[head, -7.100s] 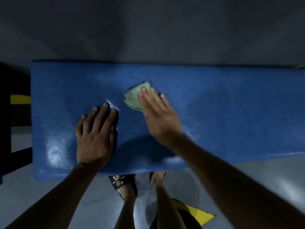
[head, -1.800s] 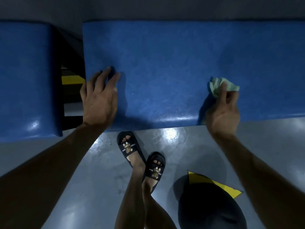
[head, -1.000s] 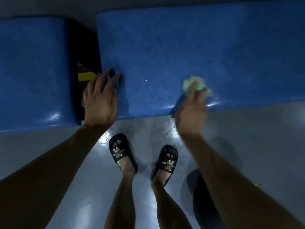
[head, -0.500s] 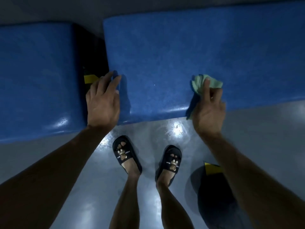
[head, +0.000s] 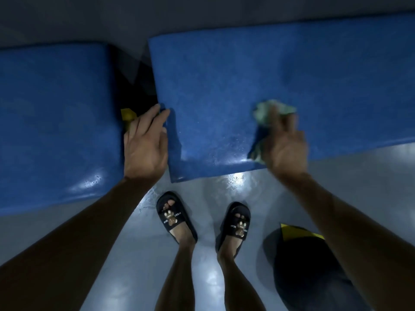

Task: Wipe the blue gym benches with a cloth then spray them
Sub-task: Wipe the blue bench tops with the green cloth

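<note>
Cloth (head: 275, 111), bunched and blurred, sat near the front edge of the right worktop (head: 224, 81), pinned under the right hand (head: 284, 142), fingers pressed together. The left hand (head: 144, 144), spread, braced that worktop's left corner beside the gap. A stroke running past the front edge could drop the cloth to the floor (head: 208, 277); open room lay rearward and right. The left worktop (head: 56, 122) stood clear.

Single head-worn wide-angle cam, looking steeply down and forward, close range: two blue gym benches (head: 280, 70) across the upper frame, grey floor (head: 125, 254) and wearer's feet below. No second view.
</note>
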{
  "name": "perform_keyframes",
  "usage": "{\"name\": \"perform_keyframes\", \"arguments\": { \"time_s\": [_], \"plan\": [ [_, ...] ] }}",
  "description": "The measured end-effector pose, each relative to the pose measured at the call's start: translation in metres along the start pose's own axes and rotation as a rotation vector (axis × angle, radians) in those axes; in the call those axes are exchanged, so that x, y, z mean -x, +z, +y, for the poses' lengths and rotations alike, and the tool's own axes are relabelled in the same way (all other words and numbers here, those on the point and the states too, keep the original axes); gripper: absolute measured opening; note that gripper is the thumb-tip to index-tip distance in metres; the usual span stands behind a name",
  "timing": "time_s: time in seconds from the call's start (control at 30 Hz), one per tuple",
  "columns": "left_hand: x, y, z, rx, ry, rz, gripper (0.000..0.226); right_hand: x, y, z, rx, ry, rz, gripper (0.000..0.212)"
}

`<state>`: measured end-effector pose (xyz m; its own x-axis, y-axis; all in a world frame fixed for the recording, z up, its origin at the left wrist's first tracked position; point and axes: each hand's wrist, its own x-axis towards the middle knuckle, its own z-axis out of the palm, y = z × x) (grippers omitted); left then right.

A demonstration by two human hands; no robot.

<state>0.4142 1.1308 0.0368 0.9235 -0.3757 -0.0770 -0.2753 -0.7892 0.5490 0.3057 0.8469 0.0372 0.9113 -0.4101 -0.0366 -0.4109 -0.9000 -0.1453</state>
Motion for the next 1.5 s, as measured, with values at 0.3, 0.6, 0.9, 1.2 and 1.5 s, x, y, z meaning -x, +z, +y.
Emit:
{"name": "perform_keyframes", "arguments": {
  "time_s": [0.3,0.6,0.9,1.2,1.5],
  "plan": [
    [-0.023,-0.01,-0.021,0.052,0.022,-0.026,0.047,0.023,0.041,-0.174,-0.025,-0.345,0.039,0.06],
    [-0.036,-0.013,-0.04,0.066,0.049,-0.017,0.044,-0.054,0.014,-0.038,-0.009,0.249,0.045,0.067],
    [-0.049,-0.019,-0.043,0.091,0.077,-0.051,0.046,-0.033,0.021,-0.141,0.033,-0.612,-0.053,0.055],
    [-0.059,-0.022,-0.039,0.162,0.049,-0.116,0.045,-0.087,0.013,-0.091,-0.038,0.519,-0.043,0.068],
    [-0.08,-0.017,-0.037,0.174,0.049,-0.122,0.05,-0.114,0.008,-0.072,0.098,-0.51,-0.066,0.063]
  ]
}}
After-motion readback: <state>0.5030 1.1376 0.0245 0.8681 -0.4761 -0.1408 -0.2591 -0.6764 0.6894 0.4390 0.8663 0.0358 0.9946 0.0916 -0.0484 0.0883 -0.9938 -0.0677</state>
